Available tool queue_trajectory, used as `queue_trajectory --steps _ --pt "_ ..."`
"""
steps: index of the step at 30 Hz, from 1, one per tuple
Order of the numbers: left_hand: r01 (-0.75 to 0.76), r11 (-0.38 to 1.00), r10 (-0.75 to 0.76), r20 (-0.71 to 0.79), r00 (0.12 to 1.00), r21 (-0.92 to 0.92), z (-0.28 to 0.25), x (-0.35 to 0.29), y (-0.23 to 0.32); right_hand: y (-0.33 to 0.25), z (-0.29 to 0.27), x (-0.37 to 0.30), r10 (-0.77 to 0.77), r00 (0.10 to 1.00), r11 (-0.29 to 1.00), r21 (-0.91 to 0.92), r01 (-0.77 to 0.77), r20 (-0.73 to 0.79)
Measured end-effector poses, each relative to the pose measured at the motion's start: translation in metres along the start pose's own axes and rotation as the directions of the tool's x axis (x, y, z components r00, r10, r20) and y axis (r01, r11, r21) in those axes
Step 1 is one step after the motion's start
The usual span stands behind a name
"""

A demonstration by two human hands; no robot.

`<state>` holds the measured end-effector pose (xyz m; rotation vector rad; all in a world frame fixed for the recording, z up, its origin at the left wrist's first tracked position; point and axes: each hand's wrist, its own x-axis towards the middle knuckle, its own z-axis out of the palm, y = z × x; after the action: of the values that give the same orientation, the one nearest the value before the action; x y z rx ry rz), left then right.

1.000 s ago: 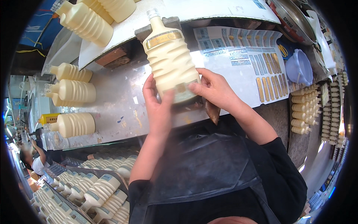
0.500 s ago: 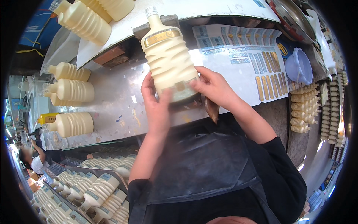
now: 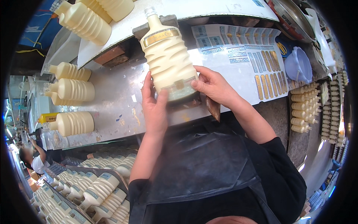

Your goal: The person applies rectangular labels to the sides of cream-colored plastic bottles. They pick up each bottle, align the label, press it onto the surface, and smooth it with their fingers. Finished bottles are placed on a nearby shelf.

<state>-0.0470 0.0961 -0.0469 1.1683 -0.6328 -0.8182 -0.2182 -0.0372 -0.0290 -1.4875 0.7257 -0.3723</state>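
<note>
Left hand (image 3: 153, 108) and right hand (image 3: 216, 87) both in contact; neither nearer. Fingers clasp the bottle (image 3: 166, 56) from either side at its base, thumbs by the lower label (image 3: 181, 83). Long axis runs away from the worktop's (image 3: 112, 115) near edge, slightly leftward, neck at the block (image 3: 170, 21).

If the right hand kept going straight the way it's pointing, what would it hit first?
The ribbed cream bottle: the right hand points up and left into its lower side, thumb apparently touching it. How far the other fingers reach behind it is hidden.
</note>
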Motion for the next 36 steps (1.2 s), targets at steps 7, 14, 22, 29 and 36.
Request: queue_trajectory --steps 7,14,22,29,36 --pt "0.022 1.000 -0.021 -0.017 1.000 0.017 0.003 0.000 0.005 -0.021 -0.002 -0.004 0.089 0.995 0.990 -0.102 -0.093 -0.052" --pt "0.018 0.959 -0.003 -0.054 0.999 0.281 0.016 0.005 0.018 -0.051 0.020 0.000 -0.056 0.957 0.875 -0.476 -0.090 -0.284" --pt "-0.001 0.963 0.018 -0.060 0.998 0.268 0.014 0.007 0.013 -0.042 0.011 0.003 0.004 0.973 0.937 -0.338 -0.085 -0.232" --pt "-0.008 0.987 0.008 -0.002 1.000 0.163 0.006 0.004 0.011 -0.024 0.000 -0.005 0.106 0.989 0.984 -0.130 -0.120 -0.105" --pt "0.000 0.987 0.002 -0.013 1.000 0.158 0.009 0.002 0.012 -0.020 0.003 -0.002 0.101 0.988 0.974 -0.192 -0.123 -0.120"
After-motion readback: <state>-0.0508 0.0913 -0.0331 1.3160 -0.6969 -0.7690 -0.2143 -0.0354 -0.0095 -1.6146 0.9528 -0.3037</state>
